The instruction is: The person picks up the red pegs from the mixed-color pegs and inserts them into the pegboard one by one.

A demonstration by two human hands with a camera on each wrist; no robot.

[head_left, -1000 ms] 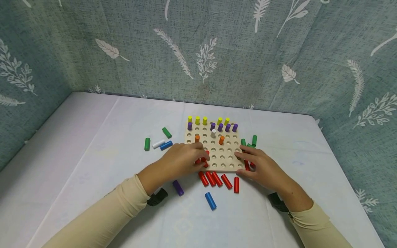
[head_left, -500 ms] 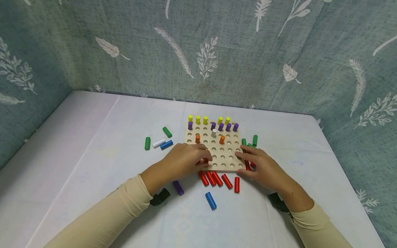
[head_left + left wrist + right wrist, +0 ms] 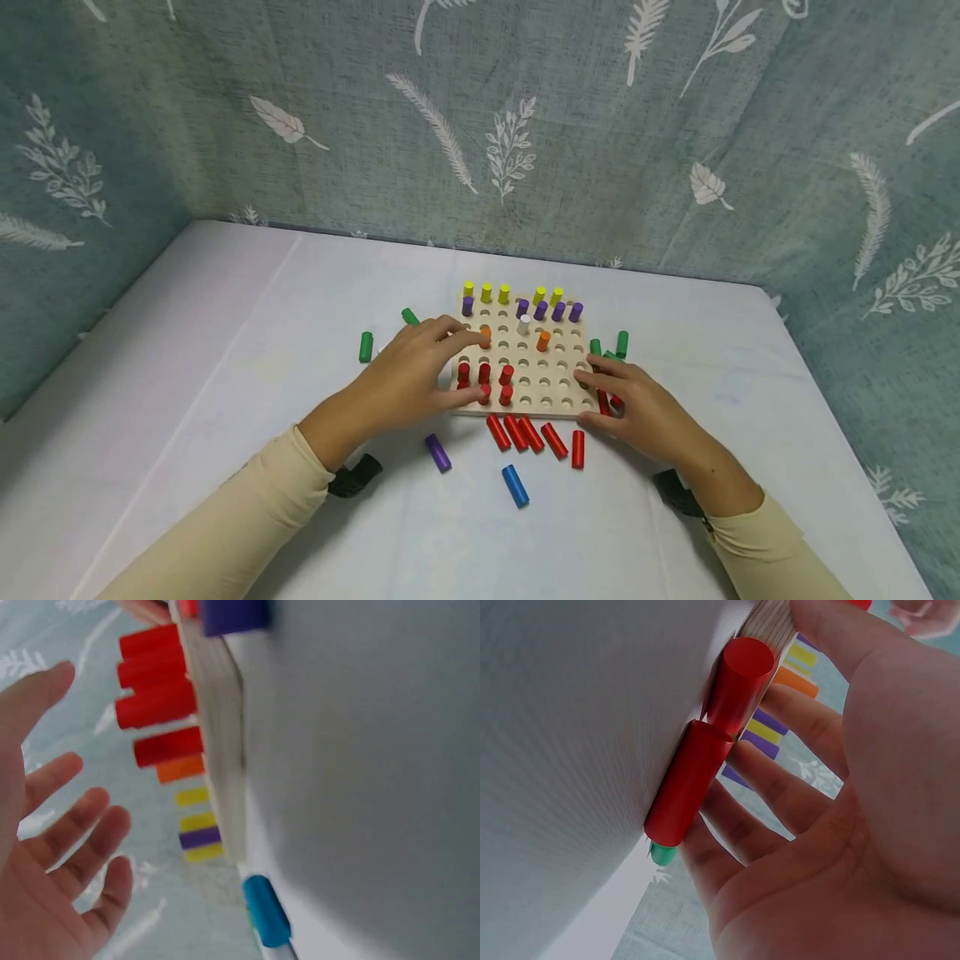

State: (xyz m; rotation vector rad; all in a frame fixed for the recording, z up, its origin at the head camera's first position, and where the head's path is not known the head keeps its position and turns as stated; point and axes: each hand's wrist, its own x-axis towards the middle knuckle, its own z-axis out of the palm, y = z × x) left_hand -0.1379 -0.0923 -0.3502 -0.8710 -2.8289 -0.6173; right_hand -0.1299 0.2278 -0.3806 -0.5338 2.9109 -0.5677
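A pale wooden pegboard (image 3: pixel 555 413) lies on the table with rows of holes. Over its left side my left hand (image 3: pixel 408 371) is spread, holding nothing. Several red pegs (image 3: pixel 507 376) stand upright in the front left holes, between the thumb and fingers in the head view. The left wrist view shows the fingers (image 3: pixel 97 844) apart from the pegs. My right hand (image 3: pixel 637 408) rests against the board's right edge, fingertips on top and thumb near the front corner. Beneath its palm, loose red pegs (image 3: pixel 690 784) lie along that edge, partly hidden in the head view.
Yellow (image 3: pixel 504 293), purple (image 3: pixel 541 311), orange (image 3: pixel 543 341) and white pegs (image 3: pixel 523 325) stand farther back in the board. Red pegs (image 3: pixel 554 440), a blue peg (image 3: pixel 515 486) and a purple peg (image 3: pixel 438 453) lie in front. Green pegs (image 3: pixel 366 347) lie at both sides.
My left hand has let go of a red peg, which now stands in the board, and has drawn back left with fingers spread. The right hand stays at the board's edge.
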